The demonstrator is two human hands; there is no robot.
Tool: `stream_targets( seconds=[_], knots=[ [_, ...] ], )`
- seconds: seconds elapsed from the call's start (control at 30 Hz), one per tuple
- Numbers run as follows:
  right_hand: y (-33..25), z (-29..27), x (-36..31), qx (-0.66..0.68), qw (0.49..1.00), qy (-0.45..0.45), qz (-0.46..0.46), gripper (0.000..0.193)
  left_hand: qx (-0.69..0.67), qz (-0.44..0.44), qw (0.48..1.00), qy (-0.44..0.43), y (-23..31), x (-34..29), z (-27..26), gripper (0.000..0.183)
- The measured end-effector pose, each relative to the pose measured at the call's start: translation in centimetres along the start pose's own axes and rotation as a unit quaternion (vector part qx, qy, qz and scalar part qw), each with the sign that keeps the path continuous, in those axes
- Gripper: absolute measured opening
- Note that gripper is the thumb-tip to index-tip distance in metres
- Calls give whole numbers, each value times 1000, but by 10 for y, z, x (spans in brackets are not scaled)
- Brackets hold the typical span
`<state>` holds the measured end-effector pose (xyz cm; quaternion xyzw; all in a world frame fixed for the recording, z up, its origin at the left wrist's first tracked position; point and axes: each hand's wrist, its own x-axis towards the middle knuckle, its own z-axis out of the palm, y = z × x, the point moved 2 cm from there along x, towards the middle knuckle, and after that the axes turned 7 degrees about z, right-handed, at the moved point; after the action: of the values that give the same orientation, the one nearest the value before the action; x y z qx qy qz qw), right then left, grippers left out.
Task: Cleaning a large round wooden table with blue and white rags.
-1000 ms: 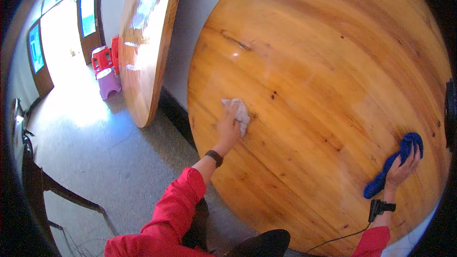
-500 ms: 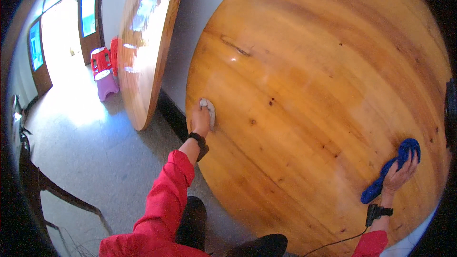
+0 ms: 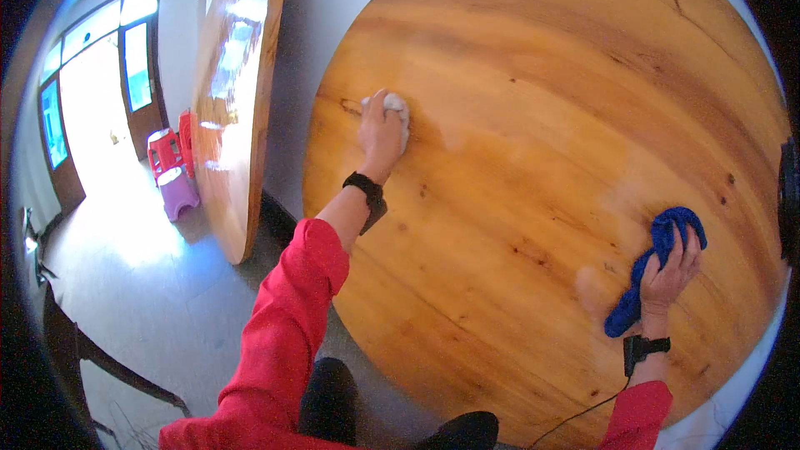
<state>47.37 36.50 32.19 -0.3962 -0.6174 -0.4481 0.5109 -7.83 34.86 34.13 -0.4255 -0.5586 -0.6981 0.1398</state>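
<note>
A person's left hand (image 3: 382,137), fingers closed around a wadded white cloth (image 3: 400,110), rests toward the left edge of a large, round, glossy wooden tabletop (image 3: 492,171). Near the tabletop's right side, the right hand (image 3: 669,273) lies over a bunched blue cloth (image 3: 621,315), fingers bent across it, though whether it grips is unclear. Beyond, at left, a second round wooden top (image 3: 229,125) stands on edge.
</note>
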Motion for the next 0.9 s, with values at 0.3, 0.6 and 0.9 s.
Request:
stream_targets(
  seconds=[0.3,0.6,0.9],
  knots=[
    [-12,-7,8,8,1000,2,22,48,-71,213,974,-12,192,-28,81,38],
    [-26,-9,5,32,999,-11,33,49,-40,504,849,-152,243,-129,122,49],
    [-31,-11,5,35,998,-35,40,49,-34,542,834,-103,213,-156,132,51]
  ],
)
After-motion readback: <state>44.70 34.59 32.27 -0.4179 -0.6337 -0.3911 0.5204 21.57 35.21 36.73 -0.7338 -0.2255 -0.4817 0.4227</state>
